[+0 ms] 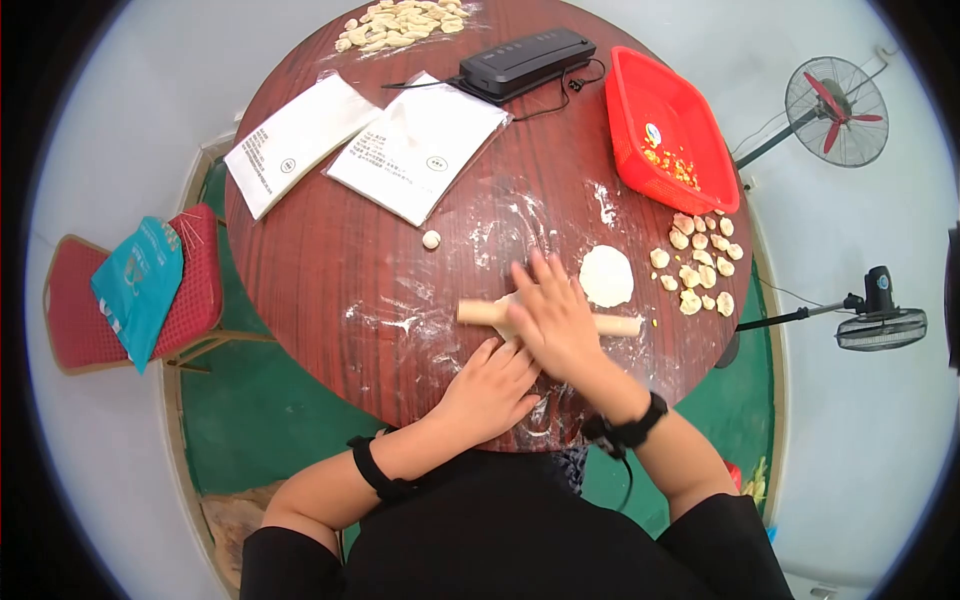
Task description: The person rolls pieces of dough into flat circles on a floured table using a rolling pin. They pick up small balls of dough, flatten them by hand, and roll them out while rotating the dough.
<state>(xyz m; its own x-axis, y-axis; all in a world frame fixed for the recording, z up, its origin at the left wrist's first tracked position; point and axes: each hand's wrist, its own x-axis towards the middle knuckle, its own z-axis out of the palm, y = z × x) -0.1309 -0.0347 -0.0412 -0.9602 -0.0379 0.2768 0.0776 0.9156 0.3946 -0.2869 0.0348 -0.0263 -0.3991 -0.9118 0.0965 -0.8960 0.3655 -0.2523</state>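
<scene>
My right hand [555,318] lies palm down across a wooden rolling pin [482,313], its fingers stretched out and slightly blurred. Beneath the pin, a piece of dough [508,332] shows in part, the remainder covered by my right hand. My left hand [490,392] rests just in front of the pin, fingers extended with their tips at the dough's edge and the thumb apart. To the right of the pin's middle lies a rolled-out round wrapper [606,276]. A small dough ball [431,240] sits to the left, beyond the pin.
Flour dusts the round wooden table [300,290]. Several shaped dough pieces [706,272] lie at the right edge, below a red basket [716,150] with yellow-orange bits. Farther back are a black appliance [528,62], white packets [415,150] and a dough-piece pile [400,25].
</scene>
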